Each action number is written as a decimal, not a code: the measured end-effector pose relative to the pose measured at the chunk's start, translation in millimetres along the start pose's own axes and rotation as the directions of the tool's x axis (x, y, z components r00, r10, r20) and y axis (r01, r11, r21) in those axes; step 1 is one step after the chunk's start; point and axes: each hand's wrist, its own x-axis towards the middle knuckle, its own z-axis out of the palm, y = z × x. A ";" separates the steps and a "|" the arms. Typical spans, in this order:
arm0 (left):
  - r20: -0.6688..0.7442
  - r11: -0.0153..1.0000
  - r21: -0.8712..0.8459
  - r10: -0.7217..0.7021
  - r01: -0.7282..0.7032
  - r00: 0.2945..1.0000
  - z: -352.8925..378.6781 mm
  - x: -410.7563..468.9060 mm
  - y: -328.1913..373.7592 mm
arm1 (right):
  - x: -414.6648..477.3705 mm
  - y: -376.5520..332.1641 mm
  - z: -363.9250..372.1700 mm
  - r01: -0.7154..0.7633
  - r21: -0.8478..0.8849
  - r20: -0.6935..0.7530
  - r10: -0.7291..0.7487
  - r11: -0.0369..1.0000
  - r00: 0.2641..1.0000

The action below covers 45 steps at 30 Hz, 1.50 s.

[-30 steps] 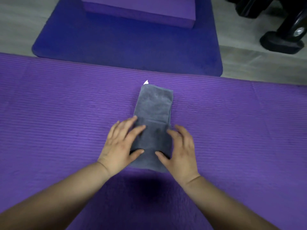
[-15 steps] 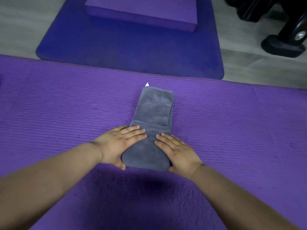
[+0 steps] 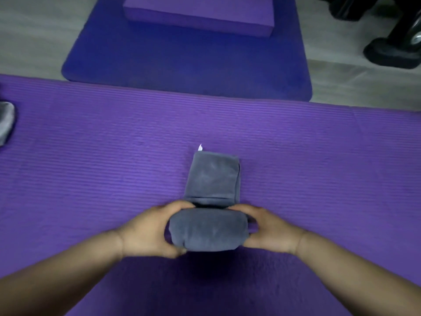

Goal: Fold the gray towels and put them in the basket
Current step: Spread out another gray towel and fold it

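A gray towel [image 3: 213,179], folded into a narrow strip, lies in the middle of the purple mat [image 3: 91,167]. Its near end is lifted and curled over into a thick fold. My left hand [image 3: 148,231] grips the left side of that fold, thumb underneath and fingers over the top. My right hand [image 3: 268,229] grips the right side the same way. A small white tag [image 3: 200,147] sticks out at the towel's far end. No basket is in view.
Another gray cloth [image 3: 5,122] shows at the left edge of the mat. Beyond the mat lie a blue mat [image 3: 182,65] with a purple foam block [image 3: 200,12] on it, and black equipment [image 3: 391,51] stands on the floor at the far right.
Both hands went from pressing flat on the towel's near half to gripping its near end. That end has been lifted and folded over toward the far end.
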 end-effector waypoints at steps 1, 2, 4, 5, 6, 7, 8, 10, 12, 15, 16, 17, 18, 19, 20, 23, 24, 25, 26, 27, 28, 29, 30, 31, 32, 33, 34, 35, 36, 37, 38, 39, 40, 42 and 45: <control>0.000 0.993 -0.112 -0.034 0.034 0.999 -0.3 -0.5 -2.2 | 1.5 -0.5 -1.1 -0.011 0.135 0.014 0.009 0.991 1.000; -0.011 0.975 -0.214 -0.063 0.059 0.998 -1.5 1.7 -2.9 | 3.0 -1.0 -2.8 -0.019 0.274 0.011 0.016 0.961 1.000; -0.070 0.910 -0.402 -0.137 0.098 0.988 -4.3 12.6 -4.4 | 9.1 -0.3 -6.3 -0.001 0.482 -0.068 0.039 0.876 0.997; -0.107 0.864 -0.492 -0.175 0.101 0.979 -6.7 20.1 -1.4 | 14.0 1.3 -7.6 0.019 0.544 -0.115 0.052 0.839 0.992; -0.147 0.828 -0.551 -0.216 0.101 0.965 -8.4 28.5 1.6 | 18.9 1.2 -8.5 0.042 0.591 -0.150 0.059 0.805 0.987; -0.184 0.803 -0.586 -0.259 0.106 0.948 -10.1 37.3 5.5 | 23.7 1.4 -9.2 0.058 0.623 -0.166 0.060 0.780 0.984; -0.223 0.793 -0.599 -0.301 0.113 0.927 -11.8 46.3 9.5 | 26.6 -2.1 -9.1 0.068 0.640 -0.182 0.065 0.765 0.981; -0.292 0.807 -0.576 -0.352 0.130 0.890 -15.2 62.6 12.2 | 33.2 -8.1 -6.8 0.071 0.619 -0.216 0.082 0.782 0.973; -0.341 0.812 -0.568 -0.384 0.137 0.858 -17.8 73.7 14.1 | 43.7 -9.4 -0.3 0.063 0.541 -0.304 0.125 0.838 0.944; -0.311 0.778 -0.608 -0.417 0.158 0.854 -17.1 81.6 15.5 | 60.6 -8.8 5.9 0.036 0.505 -0.485 0.249 0.862 0.838; -0.284 0.762 -0.628 -0.412 0.156 0.866 -16.1 79.5 16.9 | 64.8 -9.6 6.0 0.037 0.508 -0.517 0.270 0.861 0.813; -0.259 0.750 -0.643 -0.407 0.158 0.876 -13.0 77.7 17.0 | 68.5 -9.4 6.4 0.033 0.513 -0.534 0.289 0.858 0.795; -0.250 0.746 -0.643 -0.418 0.173 0.873 -8.4 76.6 16.8 | 70.9 -9.7 7.6 0.019 0.522 -0.539 0.313 0.853 0.782; -0.259 0.747 -0.636 -0.446 0.197 0.856 -3.2 77.0 14.1 | 73.4 -9.7 9.8 -0.009 0.529 -0.542 0.345 0.849 0.766; -0.286 0.750 -0.624 -0.480 0.219 0.829 0.0 77.7 14.4 | 76.1 -9.5 12.3 -0.055 0.523 -0.549 0.386 0.850 0.741; -0.323 0.717 -0.636 -0.583 0.286 0.745 4.8 85.9 9.1 | 82.1 -9.3 12.7 -0.149 0.509 -0.551 0.454 0.848 0.700; -0.293 0.699 -0.641 -0.605 0.317 0.741 3.4 87.7 7.8 | 83.4 -11.5 10.2 -0.169 0.518 -0.536 0.472 0.839 0.700; -0.264 0.684 -0.643 -0.620 0.345 0.739 1.5 89.2 6.9 | 84.7 -14.4 7.0 -0.168 0.539 -0.516 0.481 0.826 0.709; -0.250 0.677 -0.639 -0.633 0.366 0.733 0.0 90.7 5.3 | 86.6 -15.3 3.3 -0.170 0.559 -0.496 0.491 0.812 0.716; -0.241 0.670 -0.639 -0.642 0.379 0.728 -0.9 91.6 3.8 | 87.9 -15.7 0.0 -0.173 0.575 -0.482 0.502 0.799 0.718; -0.237 0.663 -0.641 -0.650 0.387 0.722 -1.8 91.9 4.3 | 88.8 -16.2 -1.8 -0.177 0.587 -0.472 0.511 0.790 0.718; -0.230 0.651 -0.655 -0.657 0.385 0.718 -2.0 92.6 5.4 | 89.8 -16.2 -1.9 -0.168 0.592 -0.471 0.507 0.789 0.722; -0.233 0.642 -0.677 -0.652 0.361 0.722 -2.2 93.2 6.7 | 89.8 -16.5 -0.8 -0.156 0.593 -0.470 0.497 0.790 0.730; -0.222 0.624 -0.707 -0.643 0.333 0.733 -3.4 92.8 9.1 | 88.5 -17.0 0.9 -0.142 0.596 -0.466 0.485 0.790 0.740; -0.198 0.594 -0.742 -0.637 0.311 0.745 -5.2 92.2 11.8 | 86.6 -17.0 3.2 -0.130 0.607 -0.456 0.477 0.784 0.751; -0.149 0.552 -0.777 -0.629 0.303 0.763 -7.1 92.3 11.7 | 83.7 -16.8 4.8 -0.114 0.618 -0.443 0.465 0.778 0.767; -0.081 0.497 -0.808 -0.625 0.316 0.777 -9.0 91.7 10.3 | 79.5 -16.9 6.1 -0.105 0.628 -0.425 0.453 0.771 0.784; 0.004 0.440 -0.826 -0.620 0.352 0.785 -11.0 89.3 9.5 | 74.2 -17.4 7.5 -0.103 0.635 -0.401 0.441 0.766 0.803; 0.084 0.383 -0.841 -0.605 0.382 0.792 -12.8 85.4 10.5 | 69.1 -18.0 8.3 -0.096 0.646 -0.375 0.424 0.758 0.825; 0.148 0.342 -0.850 -0.576 0.402 0.804 -12.8 81.4 10.2 | 65.7 -16.3 8.5 -0.092 0.656 -0.347 0.408 0.749 0.845; 0.193 0.300 -0.862 -0.552 0.409 0.811 -11.9 77.9 11.1 | 61.8 -15.8 8.5 -0.090 0.668 -0.319 0.394 0.738 0.862; 0.210 0.280 -0.870 -0.533 0.405 0.820 -10.3 75.5 11.8 | 59.5 -14.5 9.4 -0.084 0.674 -0.299 0.375 0.734 0.877; 0.193 0.280 -0.881 -0.522 0.381 0.831 -9.4 73.7 12.6 | 59.4 -13.6 11.0 -0.072 0.671 -0.296 0.356 0.738 0.887; 0.101 0.314 -0.901 -0.518 0.299 0.849 -9.6 71.4 15.6 | 61.5 -14.8 15.2 -0.063 0.635 -0.347 0.357 0.770 0.868; -0.021 0.350 -0.914 -0.544 0.204 0.839 -13.0 71.4 23.2 | 60.8 -26.7 12.0 0.026 0.636 -0.474 0.364 0.771 0.801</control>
